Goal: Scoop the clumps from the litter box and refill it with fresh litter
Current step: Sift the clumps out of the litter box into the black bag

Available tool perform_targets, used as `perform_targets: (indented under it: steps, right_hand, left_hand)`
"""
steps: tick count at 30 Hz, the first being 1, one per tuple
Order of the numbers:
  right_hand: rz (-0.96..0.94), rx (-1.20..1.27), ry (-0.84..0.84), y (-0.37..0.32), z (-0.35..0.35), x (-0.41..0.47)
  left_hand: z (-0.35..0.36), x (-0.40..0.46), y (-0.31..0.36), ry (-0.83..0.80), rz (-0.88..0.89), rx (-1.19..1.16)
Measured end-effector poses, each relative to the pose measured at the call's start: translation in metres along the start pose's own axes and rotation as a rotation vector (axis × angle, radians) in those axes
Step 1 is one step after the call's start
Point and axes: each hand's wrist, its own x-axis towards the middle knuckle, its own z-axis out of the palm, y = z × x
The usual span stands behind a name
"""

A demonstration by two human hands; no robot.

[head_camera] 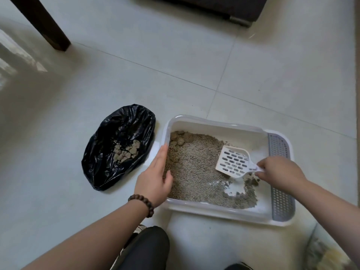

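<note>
A white litter box [214, 124] lies on the tiled floor, partly filled with grey litter [194, 168]. Brown clumps [178, 138] sit in its far left corner, and more clumps [252, 182] lie near its right side. My right hand [278, 172] grips the handle of a white slotted scoop [232, 160], whose empty blade hovers over the litter. My left hand [155, 176] rests on the box's left rim, thumb inside, fingers straight. A black bin bag [109, 152] lies open to the left of the box with several clumps [127, 152] in it.
A grey perforated step [281, 176] forms the box's right end. A dark wooden furniture leg [44, 22] stands far left. Dark furniture [214, 6] spans the top edge. My knee in dark trousers [148, 248] is at the bottom. A pale bag [327, 252] lies at the bottom right.
</note>
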Motion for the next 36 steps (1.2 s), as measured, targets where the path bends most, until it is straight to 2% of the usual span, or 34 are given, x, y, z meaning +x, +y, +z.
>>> perform_targets:
  steps: [3, 6, 9, 16, 19, 27, 36]
  right_hand:
    - [0.035, -0.083, 0.042, -0.012, 0.005, 0.021]
    - [0.031, -0.008, 0.025, -0.033, 0.002, 0.046]
    - [-0.056, 0.026, -0.026, -0.062, -0.008, 0.066]
    - [-0.192, 0.044, -0.012, -0.122, -0.016, 0.089]
    - [-0.248, 0.061, 0.007, -0.122, -0.009, 0.095]
    - [-0.263, 0.335, 0.01, -0.111, 0.02, 0.096]
    - [-0.277, 0.576, 0.123, -0.093, 0.028, 0.074]
  left_hand:
    - [0.001, 0.0, -0.002, -0.001, 0.015, 0.018]
    - [0.002, 0.001, -0.005, -0.014, 0.021, 0.039]
    - [0.002, 0.002, -0.006, -0.022, 0.023, 0.062]
    - [-0.002, 0.003, -0.004, -0.037, 0.051, 0.066]
    - [-0.001, 0.004, -0.005, -0.054, 0.052, 0.054]
    - [0.0, 0.002, -0.007, -0.044, 0.039, 0.033]
    - [0.0, 0.002, -0.007, -0.011, 0.046, -0.002]
